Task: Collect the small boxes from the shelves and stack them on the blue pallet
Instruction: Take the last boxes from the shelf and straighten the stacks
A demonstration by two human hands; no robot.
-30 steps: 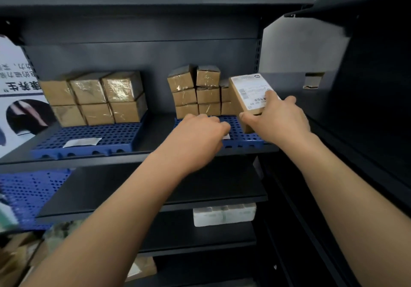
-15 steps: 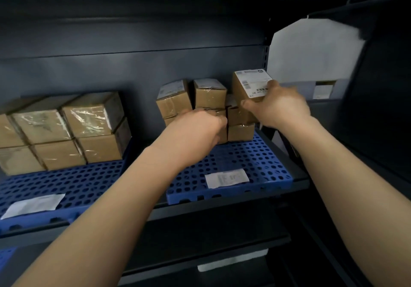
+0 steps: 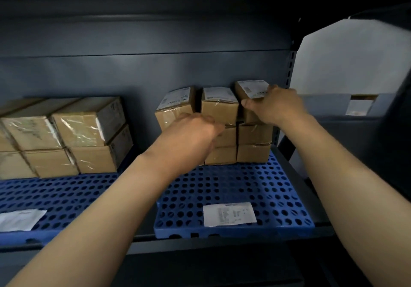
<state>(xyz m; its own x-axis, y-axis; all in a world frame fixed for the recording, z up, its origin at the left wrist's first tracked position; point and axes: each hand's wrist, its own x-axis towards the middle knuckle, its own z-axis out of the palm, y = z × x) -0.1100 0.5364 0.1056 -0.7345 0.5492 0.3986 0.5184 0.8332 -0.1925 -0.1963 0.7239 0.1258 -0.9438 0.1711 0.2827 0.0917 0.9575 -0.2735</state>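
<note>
- Your right hand (image 3: 274, 108) grasps the labelled box (image 3: 250, 92) at the top of the right-hand column. The thumb is on its front face and the fingers lie over the white label on top.
- Your left hand (image 3: 189, 135) is in front of the middle column with its fingers curled toward the cardboard. The fingertips are hidden behind the knuckles, so you cannot tell whether it is grasping anything.
- The small boxes (image 3: 219, 108) stand in three columns, pressed close together against the shelf's dark back panel (image 3: 133, 71).
- The stack sits at the rear of the blue pallet (image 3: 278, 193), which lies on the shelf (image 3: 222, 243). The labelled box is up on that stack, at its right end.
- A white paper slip (image 3: 229, 214) lies flat near the pallet's front edge.
- To the left, a second blue pallet (image 3: 66, 195) carries larger boxes (image 3: 89, 131) stacked two high, with another slip (image 3: 20, 220) at its front.
</note>
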